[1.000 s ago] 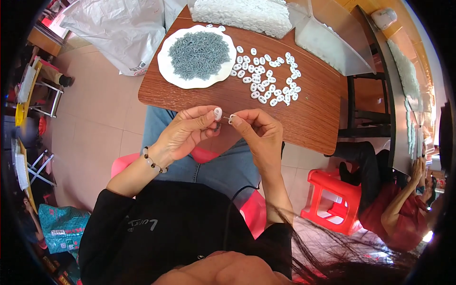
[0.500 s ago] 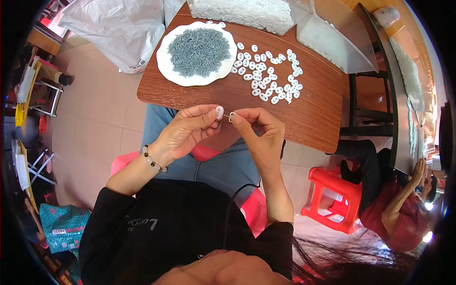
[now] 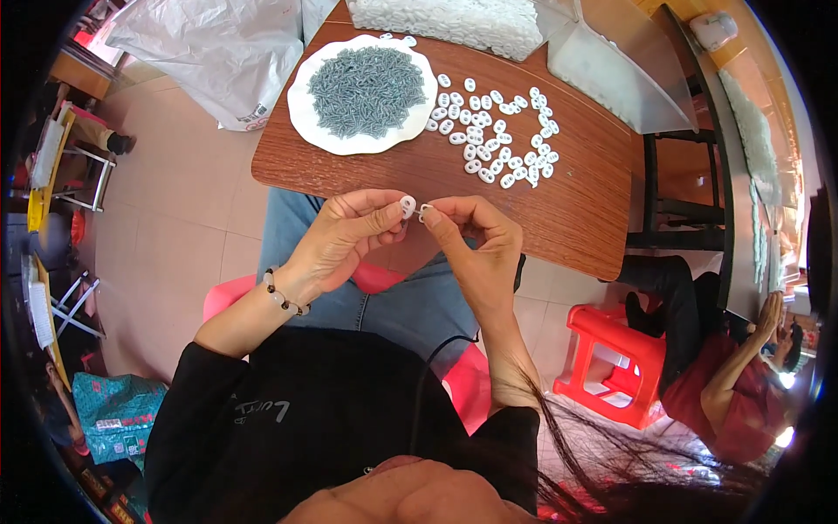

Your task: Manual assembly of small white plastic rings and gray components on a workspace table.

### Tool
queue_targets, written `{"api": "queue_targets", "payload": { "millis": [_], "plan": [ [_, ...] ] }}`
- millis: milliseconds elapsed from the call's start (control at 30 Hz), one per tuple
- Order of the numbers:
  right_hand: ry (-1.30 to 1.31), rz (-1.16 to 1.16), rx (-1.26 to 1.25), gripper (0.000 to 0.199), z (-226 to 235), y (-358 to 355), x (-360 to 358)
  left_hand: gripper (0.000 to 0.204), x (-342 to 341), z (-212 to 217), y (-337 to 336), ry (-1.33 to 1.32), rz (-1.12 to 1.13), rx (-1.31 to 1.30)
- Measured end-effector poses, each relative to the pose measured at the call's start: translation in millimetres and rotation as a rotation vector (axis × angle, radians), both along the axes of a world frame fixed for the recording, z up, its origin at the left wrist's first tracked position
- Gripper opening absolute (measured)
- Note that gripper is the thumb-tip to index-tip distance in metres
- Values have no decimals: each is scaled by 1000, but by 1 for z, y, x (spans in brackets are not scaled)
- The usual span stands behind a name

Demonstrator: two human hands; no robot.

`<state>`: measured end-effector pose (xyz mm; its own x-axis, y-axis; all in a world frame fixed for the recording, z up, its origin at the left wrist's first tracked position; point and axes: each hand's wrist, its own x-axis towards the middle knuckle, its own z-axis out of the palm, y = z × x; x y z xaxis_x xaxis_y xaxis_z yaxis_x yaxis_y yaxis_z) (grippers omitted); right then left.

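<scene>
The tabletop (image 3: 576,218) ends close by the hands, so a dropped piece could miss its near edge and land in the lap or on the floor. The scalloped plate (image 3: 336,146), near the far left corner, is heaped with small grey screws (image 3: 362,92); a knock could spill them over the left edge. The left hand (image 3: 353,231) pinches a white oval piece (image 3: 408,206), fingertips closed; the right hand (image 3: 476,236) likewise pinches a smaller white piece (image 3: 425,213), just beside it. A slack or crooked pinch could let either twist loose. Whether anything joins them is too small to tell.
</scene>
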<state>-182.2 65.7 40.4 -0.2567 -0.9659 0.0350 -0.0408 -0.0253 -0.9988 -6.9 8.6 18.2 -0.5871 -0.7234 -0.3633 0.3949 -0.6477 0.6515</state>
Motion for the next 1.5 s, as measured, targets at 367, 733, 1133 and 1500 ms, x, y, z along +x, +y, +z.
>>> {"api": "queue_targets", "payload": {
  "millis": [367,733,1133,1500],
  "plan": [
    [-38,88,16,13,5,-1,6,21,2,4,0,-84,-13,-177],
    [-64,145,-12,23,-2,2,7,25,12,18,-3,-89,-107,-164],
    [-4,117,-51,28,-13,5,11,20,16,18,-5,-46,-101,-155],
    [298,266,-222,44,-1,-2,10,25,20,25,-10,-62,-221,-199]
  ]
}}
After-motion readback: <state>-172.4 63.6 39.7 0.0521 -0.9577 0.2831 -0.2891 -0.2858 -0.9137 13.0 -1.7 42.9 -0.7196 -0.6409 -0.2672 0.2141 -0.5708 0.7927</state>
